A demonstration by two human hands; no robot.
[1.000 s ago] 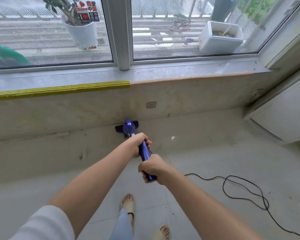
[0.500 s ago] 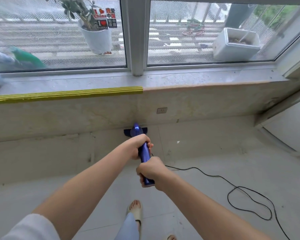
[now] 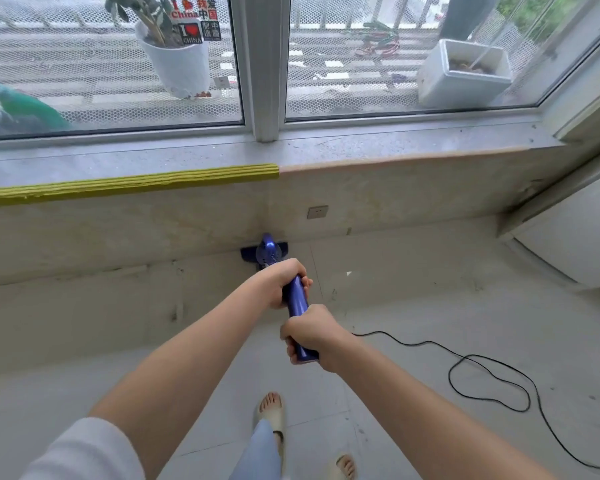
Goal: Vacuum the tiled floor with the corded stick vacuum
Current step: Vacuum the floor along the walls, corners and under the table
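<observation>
I hold a blue corded stick vacuum [image 3: 296,296] with both hands, seen from above along its length. My left hand [image 3: 280,281] grips the body further down; my right hand [image 3: 308,332] grips the handle end nearest me. The dark floor head [image 3: 247,252] rests on the pale tiled floor [image 3: 413,306] right against the base of the low wall under the window. The black cord [image 3: 482,379] runs from the handle to the right and lies in a loop on the tiles.
A stone windowsill [image 3: 378,150] with a yellow edge strip [image 3: 129,183] runs across ahead. A wall socket [image 3: 317,212] sits just right of the vacuum head. A white cabinet [image 3: 575,233] stands at right. My sandalled feet [image 3: 272,410] are below the hands.
The vacuum head stays against the wall base while I have stepped forward, and the cord loop on the right has shifted. Both hands keep their grip.
</observation>
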